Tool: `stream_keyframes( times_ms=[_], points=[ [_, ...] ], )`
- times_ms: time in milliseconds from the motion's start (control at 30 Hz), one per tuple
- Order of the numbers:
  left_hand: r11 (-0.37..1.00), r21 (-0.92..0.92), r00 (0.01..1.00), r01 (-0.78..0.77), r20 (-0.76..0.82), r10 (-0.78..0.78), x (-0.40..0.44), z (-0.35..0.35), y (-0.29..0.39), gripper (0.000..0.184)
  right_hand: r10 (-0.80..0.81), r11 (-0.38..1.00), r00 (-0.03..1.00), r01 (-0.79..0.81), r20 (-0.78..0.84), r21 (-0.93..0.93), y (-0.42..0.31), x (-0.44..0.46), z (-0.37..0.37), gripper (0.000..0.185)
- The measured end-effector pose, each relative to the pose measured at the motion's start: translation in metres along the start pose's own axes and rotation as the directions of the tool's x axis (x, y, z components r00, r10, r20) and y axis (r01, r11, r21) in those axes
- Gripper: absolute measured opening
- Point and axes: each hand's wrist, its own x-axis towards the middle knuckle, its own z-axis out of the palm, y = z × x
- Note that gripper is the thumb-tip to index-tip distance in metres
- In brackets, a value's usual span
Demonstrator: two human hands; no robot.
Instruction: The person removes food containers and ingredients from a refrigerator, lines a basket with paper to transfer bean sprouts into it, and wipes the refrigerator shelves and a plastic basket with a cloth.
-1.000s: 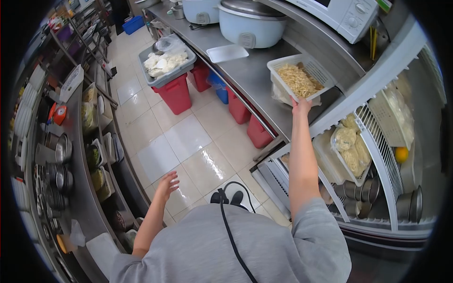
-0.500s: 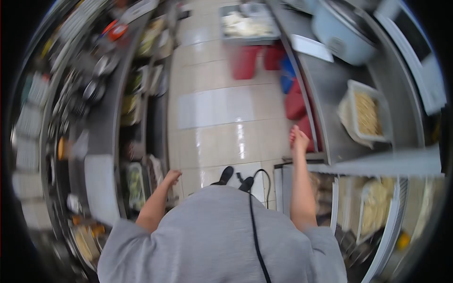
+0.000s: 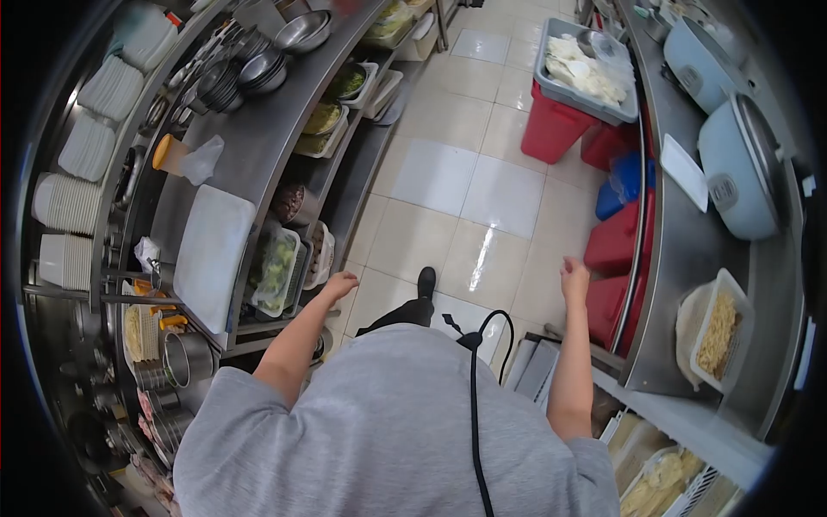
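My left hand (image 3: 342, 285) hangs over the aisle floor, near the shelf with a basket of green vegetables (image 3: 277, 271); its fingers look loosely curled, and whether they hold anything cannot be made out. On the other side, my right hand (image 3: 575, 280) is beside the red bins (image 3: 613, 246), fingers curled in, with nothing visible in it. It is apart from the white basket of pale strips (image 3: 718, 332), which stands on the right steel counter (image 3: 659, 345).
The left counter (image 3: 297, 103) bears a white cutting board (image 3: 214, 250) and metal bowls (image 3: 303, 33). A grey tub of white food (image 3: 586, 73) sits on a red bin. Rice cookers (image 3: 741, 164) line the right counter. An open cold cabinet (image 3: 663, 482) is at lower right.
My right hand has let go of the basket of strips and come back to my side. The view has turned left, and my feet have moved.
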Motion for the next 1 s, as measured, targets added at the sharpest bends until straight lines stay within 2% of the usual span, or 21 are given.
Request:
stream_keyframes(
  times_ms=[33, 67, 133, 167, 200, 233, 267, 333, 367, 433, 467, 533, 600, 667, 733, 767, 833, 867, 933, 967, 1000],
  points=[
    [0.999, -0.006, 0.998, -0.044, -0.053, 0.043, 0.004, -0.01, 0.005, 0.037, 0.164, 0.962, 0.96, -0.206, 0.226, 0.177, -0.017, 0.016, 0.006, 0.014],
    [0.996, -0.009, 0.99, -0.088, -0.108, 0.087, 0.014, -0.02, 0.008, 0.037, 0.153, 0.964, 0.961, -0.197, 0.23, 0.18, -0.033, 0.033, 0.016, 0.014],
    [0.992, -0.015, 0.978, -0.127, -0.167, 0.123, 0.046, -0.048, 0.019, 0.037, 0.2, 0.97, 0.904, -0.236, 0.377, 0.05, -0.066, 0.066, 0.035, 0.011],
    [0.985, -0.015, 0.962, -0.17, -0.218, 0.163, 0.066, -0.063, 0.026, 0.036, 0.192, 0.973, 0.906, -0.227, 0.377, 0.051, -0.079, 0.082, 0.044, 0.011],
    [0.985, -0.022, 0.961, -0.173, -0.223, 0.164, 0.075, -0.082, 0.047, 0.036, 0.213, 0.97, 0.88, -0.243, 0.424, 0.019, -0.092, 0.097, 0.054, 0.012],
    [0.973, -0.019, 0.926, -0.231, -0.311, 0.213, 0.083, -0.103, 0.067, 0.035, 0.239, 0.965, 0.849, -0.263, 0.47, -0.017, -0.105, 0.111, 0.062, 0.013],
    [0.955, -0.011, 0.877, -0.295, -0.399, 0.267, 0.094, -0.126, 0.095, 0.033, 0.238, 0.965, 0.855, -0.26, 0.461, -0.017, -0.11, 0.122, 0.077, 0.013],
    [0.934, 0.016, 0.831, -0.357, -0.451, 0.325, 0.133, -0.164, 0.136, 0.033, 0.168, 0.979, 0.941, -0.195, 0.294, 0.066, -0.093, 0.137, 0.117, 0.019],
    [0.917, 0.051, 0.791, -0.395, -0.49, 0.367, 0.147, -0.178, 0.15, 0.032, 0.177, 0.977, 0.938, -0.203, 0.299, 0.058, -0.088, 0.146, 0.127, 0.019],
    [0.867, 0.068, 0.742, -0.493, -0.487, 0.461, 0.172, -0.209, 0.194, 0.033, 0.209, 0.978, 0.931, -0.194, 0.3, -0.08, -0.086, 0.168, 0.143, 0.022],
    [0.857, 0.102, 0.715, -0.505, -0.506, 0.482, 0.18, -0.224, 0.219, 0.032, 0.21, 0.978, 0.93, -0.194, 0.3, -0.082, -0.092, 0.18, 0.148, 0.022],
    [0.852, 0.173, 0.688, -0.494, -0.521, 0.505, 0.206, -0.253, 0.26, 0.032, 0.359, 0.933, 0.88, -0.325, 0.312, -0.156, -0.103, 0.202, 0.156, 0.027],
    [0.838, 0.113, 0.68, -0.534, -0.532, 0.505, 0.232, -0.272, 0.294, 0.033, 0.361, 0.931, 0.886, -0.326, 0.292, -0.162, -0.11, 0.218, 0.171, 0.033],
    [0.823, 0.178, 0.654, -0.54, -0.526, 0.544, 0.257, -0.283, 0.324, 0.034, 0.363, 0.93, 0.893, -0.327, 0.267, -0.169, -0.108, 0.236, 0.193, 0.04],
    [0.805, 0.245, 0.63, -0.539, -0.518, 0.579, 0.286, -0.29, 0.353, 0.035, 0.271, 0.962, 0.863, -0.256, 0.427, -0.093, -0.086, 0.252, 0.233, 0.049],
    [0.78, 0.263, 0.58, -0.568, -0.544, 0.606, 0.298, -0.295, 0.37, 0.035, 0.276, 0.96, 0.86, -0.265, 0.43, -0.087, -0.086, 0.262, 0.25, 0.049],
    [0.725, 0.296, 0.515, -0.622, -0.543, 0.663, 0.324, -0.309, 0.405, 0.038, 0.392, 0.892, 0.706, -0.448, 0.59, -0.057, -0.085, 0.292, 0.286, 0.039],
    [0.722, 0.303, 0.513, -0.622, -0.539, 0.668, 0.339, -0.318, 0.42, 0.038, 0.394, 0.89, 0.705, -0.453, 0.59, -0.052, -0.094, 0.314, 0.302, 0.039],
    [0.675, 0.519, 0.38, -0.525, -0.567, 0.731, 0.374, -0.329, 0.445, 0.043, 0.299, 0.949, 0.662, -0.282, 0.687, -0.142, -0.119, 0.36, 0.332, 0.03],
    [0.665, 0.616, 0.382, -0.422, -0.545, 0.747, 0.394, -0.336, 0.453, 0.048, 0.32, 0.943, 0.612, -0.283, 0.723, -0.178, -0.131, 0.386, 0.356, 0.025],
    [0.653, 0.669, 0.406, -0.355, -0.519, 0.752, 0.403, -0.343, 0.467, 0.049, 0.308, 0.946, 0.609, -0.279, 0.731, -0.166, -0.142, 0.412, 0.385, 0.024]
  ],
)
